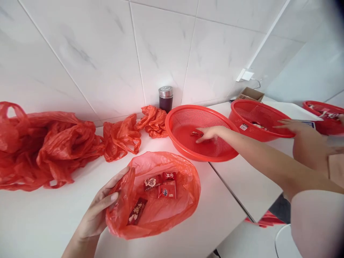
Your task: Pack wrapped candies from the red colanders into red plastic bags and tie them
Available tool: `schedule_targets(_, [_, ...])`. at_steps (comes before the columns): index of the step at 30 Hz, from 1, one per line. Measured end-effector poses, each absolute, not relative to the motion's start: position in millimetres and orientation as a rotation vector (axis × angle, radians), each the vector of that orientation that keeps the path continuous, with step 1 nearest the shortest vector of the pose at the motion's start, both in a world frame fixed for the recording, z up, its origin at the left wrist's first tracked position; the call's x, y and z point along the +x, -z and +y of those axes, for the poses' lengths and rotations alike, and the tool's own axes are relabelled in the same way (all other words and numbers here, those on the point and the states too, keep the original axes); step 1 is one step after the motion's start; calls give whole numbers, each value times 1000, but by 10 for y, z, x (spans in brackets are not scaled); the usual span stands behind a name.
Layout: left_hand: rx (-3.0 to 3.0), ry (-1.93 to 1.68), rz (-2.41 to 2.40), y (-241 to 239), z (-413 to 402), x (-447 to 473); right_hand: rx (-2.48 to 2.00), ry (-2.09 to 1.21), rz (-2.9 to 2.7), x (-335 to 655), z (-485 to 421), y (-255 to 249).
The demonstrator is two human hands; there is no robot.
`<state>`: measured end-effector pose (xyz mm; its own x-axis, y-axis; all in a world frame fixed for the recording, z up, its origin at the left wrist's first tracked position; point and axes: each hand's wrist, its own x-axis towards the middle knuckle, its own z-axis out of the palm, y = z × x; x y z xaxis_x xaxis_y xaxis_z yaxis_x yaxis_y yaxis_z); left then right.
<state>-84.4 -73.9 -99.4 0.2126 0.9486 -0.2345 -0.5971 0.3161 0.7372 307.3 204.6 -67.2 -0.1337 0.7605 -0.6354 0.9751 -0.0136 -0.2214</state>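
My left hand (100,206) grips the left rim of a red plastic bag (185,208), thumb on the near side and fingers behind. The bag stands with its mouth wide open on the white table. Inside lie several small wrapped snacks, among them a square red packet (167,190) and a dark red bar (138,211). My right hand (211,134) reaches into a red perforated plastic basket (176,138). Its thumb and fingers are apart around a small red packet (195,133) at the basket's bottom; I cannot tell whether they touch it.
Crumpled red bags (53,147) lie along the wall at left. Behind them, a dark tumbler (166,100) has a silver lid. Another person's hand (288,125) is at a second red basket (242,114). A table seam (231,191) runs below my right arm.
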Motion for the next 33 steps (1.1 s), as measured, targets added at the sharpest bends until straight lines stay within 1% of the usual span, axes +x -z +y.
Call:
schedule_targets(7, [599,-1149,781,1025,-739,-907,1844,989,2025,2760,2030,627])
schedule_targets(14, [620,-1135,737,1062,-724,-974,1777,1238,2348,2580,1703,161])
schedule_targets(18, [626,-1177,743,1090,-737,-972,1694,1120,2573,2354,1573,10])
schedule_targets(19, [639,-1183,752,1084,-740,-968,1684,1100,2597,2306,1522,-19])
schedule_targets(21, [675,-1179,768,1050,-743,-950,1639,1161,2654,2226,1363,-101])
schedule_targets(23, [700,-1172,786,999,-741,-925,1562,1260,2811,2153,1111,-208])
schedule_targets(25, [703,-1184,805,953,-737,-901,1479,1291,3016,2060,790,-288])
schedule_targets(27, [700,-1192,824,931,-738,-887,1364,1326,3094,1931,462,-272])
schedule_targets(29, [724,-1207,833,932,-746,-882,1230,1331,3053,1784,196,-138])
schedule_targets(31, [766,-1229,837,937,-761,-883,1154,1177,3017,1664,32,62])
schedule_targets(33, [795,-1263,863,917,-778,-890,1126,945,2974,1613,-35,237])
